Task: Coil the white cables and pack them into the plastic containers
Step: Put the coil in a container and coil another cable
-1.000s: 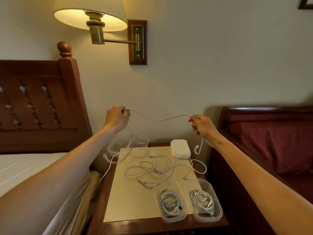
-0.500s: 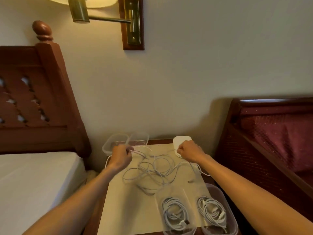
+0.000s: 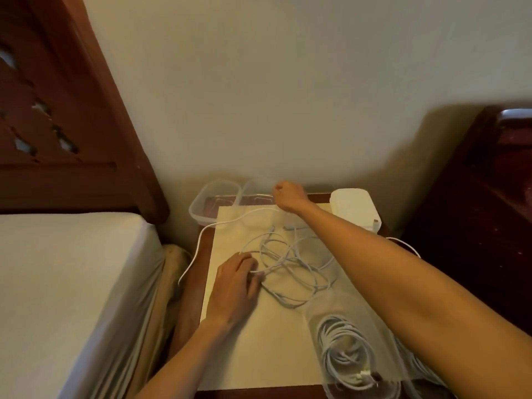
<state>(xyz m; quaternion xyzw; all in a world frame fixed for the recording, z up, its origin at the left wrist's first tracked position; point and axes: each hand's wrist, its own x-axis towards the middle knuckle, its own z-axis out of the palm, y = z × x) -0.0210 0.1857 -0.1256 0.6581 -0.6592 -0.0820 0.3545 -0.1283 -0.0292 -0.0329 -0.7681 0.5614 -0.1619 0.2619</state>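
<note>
The main risk is the loose cables (image 3: 288, 269) themselves: they lie as one overlapping heap on the middle of the nightstand (image 3: 207, 243), so pulling a single strand could drag the whole heap along, tighten a knot, or nudge the empty containers (image 3: 214, 204) standing at the back left corner, near the edge. One cable (image 3: 198, 246) already hangs over the left edge toward the bed (image 3: 72, 283), and a tug at the wrong end could likely slide it off altogether. The right forearm also passes low over the two filled containers (image 3: 345, 355) at the front right corner, so drawing it back carelessly might knock them. The left hand (image 3: 236, 283) rests palm down at the left side of the heap, fingers curled onto a strand, seemingly pinching it against the surface, though blur keeps me from telling how firmly. The right hand (image 3: 288, 194) reaches far across to the back edge, closed into a loose fist just beside the empty containers; it seems to grip a cable end, but I cannot tell for certain. A white box (image 3: 355, 207) sits at the back right corner.
</note>
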